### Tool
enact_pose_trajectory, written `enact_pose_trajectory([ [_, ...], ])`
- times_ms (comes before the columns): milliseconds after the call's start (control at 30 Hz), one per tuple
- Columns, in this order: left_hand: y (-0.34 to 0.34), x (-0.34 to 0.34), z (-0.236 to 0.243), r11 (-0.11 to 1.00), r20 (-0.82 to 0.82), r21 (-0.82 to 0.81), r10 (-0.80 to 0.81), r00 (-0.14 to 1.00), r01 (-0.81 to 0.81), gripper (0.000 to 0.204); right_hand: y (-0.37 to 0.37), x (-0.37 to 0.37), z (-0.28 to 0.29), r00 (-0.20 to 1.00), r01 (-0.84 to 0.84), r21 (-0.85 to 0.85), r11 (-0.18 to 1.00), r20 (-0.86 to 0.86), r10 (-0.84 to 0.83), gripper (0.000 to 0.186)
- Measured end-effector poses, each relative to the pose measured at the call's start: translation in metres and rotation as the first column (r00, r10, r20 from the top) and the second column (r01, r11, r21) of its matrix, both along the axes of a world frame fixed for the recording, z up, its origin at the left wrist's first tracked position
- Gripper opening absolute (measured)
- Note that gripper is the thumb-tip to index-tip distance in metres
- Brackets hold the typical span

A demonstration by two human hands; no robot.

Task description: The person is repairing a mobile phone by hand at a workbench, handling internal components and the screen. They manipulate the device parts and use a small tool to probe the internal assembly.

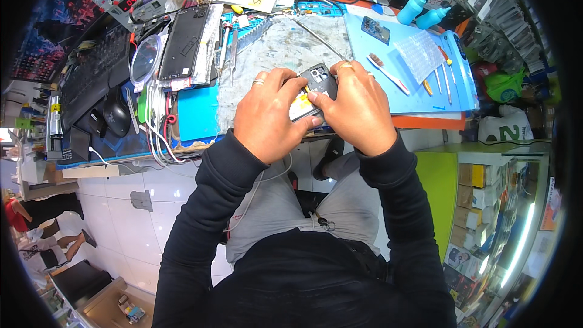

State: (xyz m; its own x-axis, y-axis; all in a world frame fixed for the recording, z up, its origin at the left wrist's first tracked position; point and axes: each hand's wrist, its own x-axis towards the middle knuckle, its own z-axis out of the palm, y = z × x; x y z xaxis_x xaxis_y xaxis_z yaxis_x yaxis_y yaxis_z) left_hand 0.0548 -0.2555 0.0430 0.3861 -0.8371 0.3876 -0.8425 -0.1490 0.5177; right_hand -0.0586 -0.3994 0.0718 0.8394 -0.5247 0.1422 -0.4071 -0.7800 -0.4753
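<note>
Between my two hands is an opened smartphone (315,85), its dark inner frame and camera area facing up at the far end, with a yellow and white patch nearer me. My left hand (271,111) grips its left side, thumb along the near edge and a ring on one finger. On the other side my right hand (360,108) holds the phone, with its thumb pressed onto the inner face. The fingers of both hands partly cover the phone, which sits at the front of the grey, stained work mat (267,54).
A blue mat (425,100) at right carries a toothbrush (388,74), small screwdrivers, bubble wrap (419,56) and a circuit board (376,30). Two blue bottles (413,7) stand behind it. At left lie a black phone (183,42), tweezers, a magnifier (146,61), cables and a mouse (115,112).
</note>
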Motion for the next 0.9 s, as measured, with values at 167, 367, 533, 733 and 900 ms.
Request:
enact_pose_trajectory([
  [167, -0.001, 0.0, -0.001, 1.0, -0.012, 0.0, 0.008, 1.0, -0.008, 0.056, 0.001, 0.002, -0.009, 0.994, 0.106, 0.023, 0.994, 0.03, -0.107, 0.043],
  [367, 0.0, 0.002, 0.002, 1.0, -0.025, 0.004, 0.003, 1.0, -0.003, 0.058, -0.003, 0.005, -0.006, 0.984, 0.173, 0.17, 0.97, 0.005, -0.176, 0.045],
  [533, 0.001, 0.002, 0.0, 1.0, -0.03, -0.009, 0.0, 1.0, 0.0, 0.058, -0.005, 0.006, -0.005, 0.984, 0.177, 0.19, 0.966, -0.029, -0.175, 0.046],
  [733, 0.001, 0.003, 0.001, 1.0, -0.001, 0.013, -0.019, 1.0, 0.019, 0.056, -0.004, 0.005, -0.004, 0.984, 0.175, 0.181, 0.968, -0.012, -0.176, 0.04],
  [900, -0.001, 0.001, 0.004, 0.998, 0.022, 0.053, -0.02, 1.0, 0.019, 0.053, -0.002, 0.001, -0.01, 0.981, 0.167, 0.139, 0.976, 0.08, -0.179, 0.034],
])
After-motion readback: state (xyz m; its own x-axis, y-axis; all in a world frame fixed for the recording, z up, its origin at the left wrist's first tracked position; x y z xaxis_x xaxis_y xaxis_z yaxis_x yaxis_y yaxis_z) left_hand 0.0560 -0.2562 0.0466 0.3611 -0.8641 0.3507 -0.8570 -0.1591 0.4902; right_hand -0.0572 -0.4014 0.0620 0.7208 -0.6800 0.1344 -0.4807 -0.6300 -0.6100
